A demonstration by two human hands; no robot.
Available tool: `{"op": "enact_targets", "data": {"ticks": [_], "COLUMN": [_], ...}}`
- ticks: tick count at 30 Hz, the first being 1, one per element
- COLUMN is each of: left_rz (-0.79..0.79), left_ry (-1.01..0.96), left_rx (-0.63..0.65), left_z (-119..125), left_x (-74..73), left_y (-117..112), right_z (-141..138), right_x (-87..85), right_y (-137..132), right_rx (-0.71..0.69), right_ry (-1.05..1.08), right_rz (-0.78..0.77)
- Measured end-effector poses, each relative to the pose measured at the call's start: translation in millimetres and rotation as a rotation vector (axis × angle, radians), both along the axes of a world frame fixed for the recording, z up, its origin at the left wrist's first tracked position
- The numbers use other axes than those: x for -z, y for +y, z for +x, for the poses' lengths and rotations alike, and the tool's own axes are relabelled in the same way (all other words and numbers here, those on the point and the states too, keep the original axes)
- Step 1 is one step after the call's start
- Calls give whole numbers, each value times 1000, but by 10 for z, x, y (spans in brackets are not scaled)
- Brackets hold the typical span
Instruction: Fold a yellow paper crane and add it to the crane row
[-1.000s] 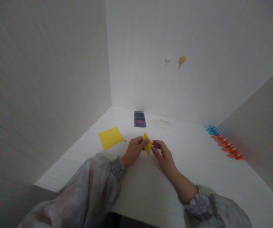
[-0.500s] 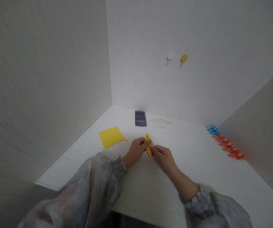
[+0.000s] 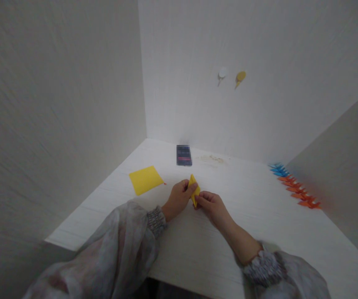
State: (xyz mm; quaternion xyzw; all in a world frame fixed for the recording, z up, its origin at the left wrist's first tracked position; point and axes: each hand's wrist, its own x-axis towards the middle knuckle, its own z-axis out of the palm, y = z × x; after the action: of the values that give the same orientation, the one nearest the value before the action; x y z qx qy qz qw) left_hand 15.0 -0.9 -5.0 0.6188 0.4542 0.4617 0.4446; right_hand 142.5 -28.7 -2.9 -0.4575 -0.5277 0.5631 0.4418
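Note:
Between my two hands is a piece of yellow origami paper (image 3: 193, 182), folded into a narrow diamond with pointed ends. My left hand (image 3: 179, 197) pinches its middle, the thumb lying across the front face. At the lower right edge, near the bottom point, my right hand (image 3: 210, 204) grips the same paper between thumb and fingers. The fingers behind the paper are mostly hidden. To the left lies yellow square paper (image 3: 146, 180), flat on the white table (image 3: 185, 253).
A dark, pixelated phone-like rectangle (image 3: 184, 155) lies near the back wall. Along the right wall runs a row of folded blue paper figures (image 3: 279, 169) and orange paper figures (image 3: 299, 193). A white hook (image 3: 222, 74) and a yellow hook (image 3: 240, 76) are on the back wall.
My right thumb and fingers have slid down the folded paper toward its lower point. The paper has shifted slightly left, and its front face is less covered.

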Motion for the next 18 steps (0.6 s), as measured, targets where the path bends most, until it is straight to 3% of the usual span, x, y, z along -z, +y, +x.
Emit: {"op": "enact_targets", "data": {"ticks": [10,16,18], "left_rz": [-21,-46,-50], "left_ry": [-7,-65,-74], "left_rx": [-27,-75,-67], "left_z": [-8,-33,-39], "left_x": [4,-48,-45], "left_y": [18,48,58], "right_z": [22,58,80], "right_x": [-23,21,8], "right_y": [2,-27,-15], "right_rx": [-65,-256,-227], "right_ry": [-41,-121,-101], "right_rz": [-57,-191,-184]}}
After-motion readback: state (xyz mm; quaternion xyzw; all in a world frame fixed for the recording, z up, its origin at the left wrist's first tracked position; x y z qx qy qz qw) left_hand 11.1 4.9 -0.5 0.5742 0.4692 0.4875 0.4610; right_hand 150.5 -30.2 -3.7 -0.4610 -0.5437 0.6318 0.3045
